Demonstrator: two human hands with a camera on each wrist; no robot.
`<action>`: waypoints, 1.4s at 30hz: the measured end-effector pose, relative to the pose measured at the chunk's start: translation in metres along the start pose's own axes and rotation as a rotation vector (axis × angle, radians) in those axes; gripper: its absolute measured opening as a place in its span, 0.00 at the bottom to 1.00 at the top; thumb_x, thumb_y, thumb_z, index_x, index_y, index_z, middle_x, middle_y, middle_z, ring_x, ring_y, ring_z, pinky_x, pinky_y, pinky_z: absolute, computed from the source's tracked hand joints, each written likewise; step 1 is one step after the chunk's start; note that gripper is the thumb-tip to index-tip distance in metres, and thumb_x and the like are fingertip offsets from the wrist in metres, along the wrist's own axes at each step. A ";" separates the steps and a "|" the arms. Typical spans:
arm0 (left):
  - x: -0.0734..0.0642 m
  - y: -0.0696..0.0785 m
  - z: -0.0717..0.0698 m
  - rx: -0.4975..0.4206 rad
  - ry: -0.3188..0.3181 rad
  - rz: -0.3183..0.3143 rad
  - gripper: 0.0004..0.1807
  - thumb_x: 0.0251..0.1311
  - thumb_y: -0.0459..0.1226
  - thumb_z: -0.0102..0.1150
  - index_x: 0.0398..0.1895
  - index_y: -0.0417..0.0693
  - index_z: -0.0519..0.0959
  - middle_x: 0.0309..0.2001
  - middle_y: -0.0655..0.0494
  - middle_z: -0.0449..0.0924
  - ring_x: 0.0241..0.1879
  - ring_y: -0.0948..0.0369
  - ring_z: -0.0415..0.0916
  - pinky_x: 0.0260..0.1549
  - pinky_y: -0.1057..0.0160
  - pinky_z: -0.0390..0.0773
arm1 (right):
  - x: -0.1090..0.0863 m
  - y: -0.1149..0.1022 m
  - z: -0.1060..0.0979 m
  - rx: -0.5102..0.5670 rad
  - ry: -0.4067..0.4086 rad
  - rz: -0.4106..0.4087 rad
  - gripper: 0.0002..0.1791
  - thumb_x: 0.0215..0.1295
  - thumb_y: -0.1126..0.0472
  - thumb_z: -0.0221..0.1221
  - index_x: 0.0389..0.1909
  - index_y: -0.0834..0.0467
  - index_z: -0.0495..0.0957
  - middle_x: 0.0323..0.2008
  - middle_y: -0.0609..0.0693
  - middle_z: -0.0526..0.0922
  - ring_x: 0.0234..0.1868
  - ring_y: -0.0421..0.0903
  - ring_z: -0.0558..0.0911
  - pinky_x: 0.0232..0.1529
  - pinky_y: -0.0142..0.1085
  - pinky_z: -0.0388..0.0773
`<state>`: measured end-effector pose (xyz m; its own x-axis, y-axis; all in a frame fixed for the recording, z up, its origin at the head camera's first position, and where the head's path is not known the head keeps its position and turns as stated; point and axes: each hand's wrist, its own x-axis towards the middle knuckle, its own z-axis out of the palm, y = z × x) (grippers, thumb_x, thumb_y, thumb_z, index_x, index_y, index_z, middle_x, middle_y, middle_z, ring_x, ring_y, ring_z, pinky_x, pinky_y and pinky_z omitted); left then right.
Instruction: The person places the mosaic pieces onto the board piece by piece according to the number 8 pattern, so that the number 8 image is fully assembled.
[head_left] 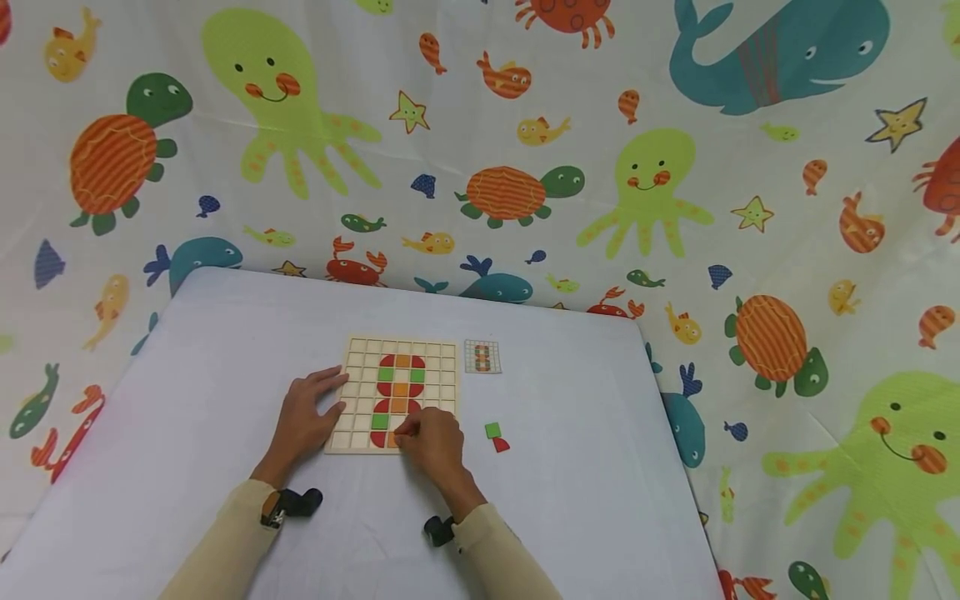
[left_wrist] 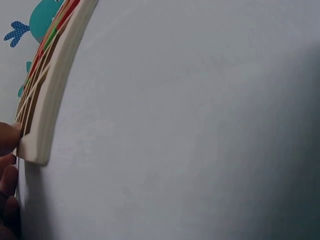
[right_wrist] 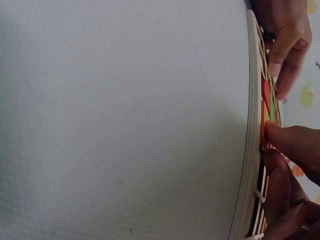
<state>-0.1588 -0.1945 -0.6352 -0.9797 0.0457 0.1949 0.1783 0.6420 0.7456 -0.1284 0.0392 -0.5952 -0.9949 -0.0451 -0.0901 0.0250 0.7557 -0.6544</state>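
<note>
A wooden grid board [head_left: 360, 396] lies on the white table, its cells partly filled with red, green and orange tiles in a figure-eight shape. At its left edge rests my left hand [head_left: 300, 421], fingers extended and fingertips touching the frame. My right hand [head_left: 438, 446] is over the lower part of the board, thumb and fingers pinching an orange square tile [right_wrist: 264, 117] in the bottom row. That tile sits beside a red rounded tile [head_left: 378, 438]. The right hand hides the pattern's lower right cells.
Right of the board lie a loose green square tile [head_left: 492, 430] and a red rounded tile [head_left: 501, 446], close together. A small pattern card [head_left: 482, 357] showing the same figure lies by the board's upper right corner. Behind the table hangs a sea-animal curtain [head_left: 420, 167].
</note>
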 end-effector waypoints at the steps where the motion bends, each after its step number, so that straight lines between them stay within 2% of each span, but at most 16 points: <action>1: 0.000 0.000 0.000 0.001 0.000 -0.001 0.26 0.64 0.28 0.66 0.67 0.38 0.80 0.72 0.37 0.75 0.64 0.39 0.69 0.61 0.37 0.67 | 0.000 0.000 0.000 -0.004 -0.006 0.003 0.04 0.58 0.56 0.79 0.28 0.47 0.92 0.22 0.36 0.83 0.29 0.33 0.75 0.33 0.31 0.71; 6: 0.000 -0.001 0.001 0.006 0.001 0.000 0.26 0.64 0.28 0.66 0.67 0.38 0.80 0.72 0.37 0.75 0.63 0.39 0.70 0.60 0.37 0.68 | -0.002 0.003 0.001 0.022 -0.003 -0.016 0.03 0.60 0.55 0.78 0.31 0.46 0.92 0.25 0.35 0.85 0.30 0.32 0.76 0.35 0.31 0.72; 11: 0.000 -0.001 0.002 0.003 0.002 0.000 0.26 0.64 0.28 0.66 0.67 0.38 0.80 0.72 0.38 0.75 0.63 0.40 0.70 0.60 0.38 0.67 | -0.004 0.013 -0.004 0.104 0.009 -0.056 0.03 0.62 0.53 0.76 0.34 0.46 0.93 0.31 0.36 0.88 0.33 0.31 0.77 0.37 0.30 0.73; 16: 0.001 0.000 0.001 -0.004 -0.002 0.004 0.26 0.64 0.29 0.66 0.67 0.38 0.80 0.73 0.37 0.75 0.63 0.40 0.69 0.60 0.38 0.67 | -0.005 0.027 -0.021 0.185 0.054 -0.067 0.04 0.62 0.56 0.76 0.37 0.47 0.92 0.31 0.39 0.88 0.30 0.32 0.76 0.31 0.28 0.75; 20: 0.000 0.000 0.001 0.004 -0.004 0.005 0.26 0.64 0.28 0.66 0.67 0.38 0.80 0.72 0.37 0.75 0.63 0.40 0.70 0.60 0.38 0.67 | -0.005 0.045 -0.040 0.192 0.118 -0.069 0.06 0.60 0.59 0.77 0.38 0.49 0.92 0.29 0.42 0.89 0.28 0.33 0.76 0.31 0.28 0.74; 28: 0.000 -0.003 0.003 0.008 0.010 0.020 0.26 0.63 0.28 0.67 0.66 0.38 0.80 0.72 0.37 0.76 0.61 0.41 0.70 0.58 0.39 0.67 | -0.006 0.083 -0.075 0.178 0.196 0.016 0.07 0.59 0.60 0.77 0.38 0.48 0.92 0.29 0.43 0.89 0.28 0.37 0.78 0.32 0.30 0.75; 30: 0.000 -0.003 0.003 0.008 0.011 0.021 0.26 0.63 0.28 0.67 0.66 0.38 0.80 0.72 0.37 0.76 0.61 0.41 0.70 0.59 0.39 0.67 | -0.008 0.091 -0.080 0.185 0.201 0.039 0.08 0.60 0.61 0.77 0.39 0.48 0.92 0.30 0.45 0.89 0.27 0.38 0.78 0.29 0.30 0.76; 35: 0.000 -0.004 0.003 0.009 0.013 0.026 0.26 0.63 0.28 0.67 0.66 0.38 0.81 0.71 0.37 0.76 0.61 0.41 0.70 0.58 0.39 0.67 | -0.011 0.107 -0.087 0.188 0.196 0.112 0.11 0.59 0.64 0.77 0.42 0.50 0.92 0.33 0.47 0.88 0.25 0.41 0.78 0.24 0.32 0.77; 39: 0.000 -0.004 0.003 0.008 0.015 0.023 0.26 0.63 0.28 0.67 0.66 0.38 0.81 0.72 0.37 0.76 0.61 0.41 0.70 0.58 0.39 0.67 | -0.012 0.114 -0.089 0.142 0.177 0.169 0.12 0.58 0.64 0.77 0.42 0.49 0.92 0.35 0.45 0.87 0.32 0.42 0.76 0.29 0.32 0.73; 42: 0.000 -0.003 0.003 0.002 0.016 0.026 0.26 0.63 0.27 0.67 0.66 0.38 0.81 0.72 0.37 0.76 0.61 0.40 0.70 0.58 0.39 0.67 | -0.012 0.115 -0.089 0.120 0.164 0.176 0.12 0.57 0.65 0.77 0.41 0.49 0.93 0.35 0.45 0.87 0.33 0.41 0.76 0.31 0.32 0.73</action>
<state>-0.1598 -0.1941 -0.6397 -0.9732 0.0508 0.2245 0.2039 0.6425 0.7387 -0.1220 0.1849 -0.6025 -0.9765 0.1940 -0.0940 0.2007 0.6595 -0.7244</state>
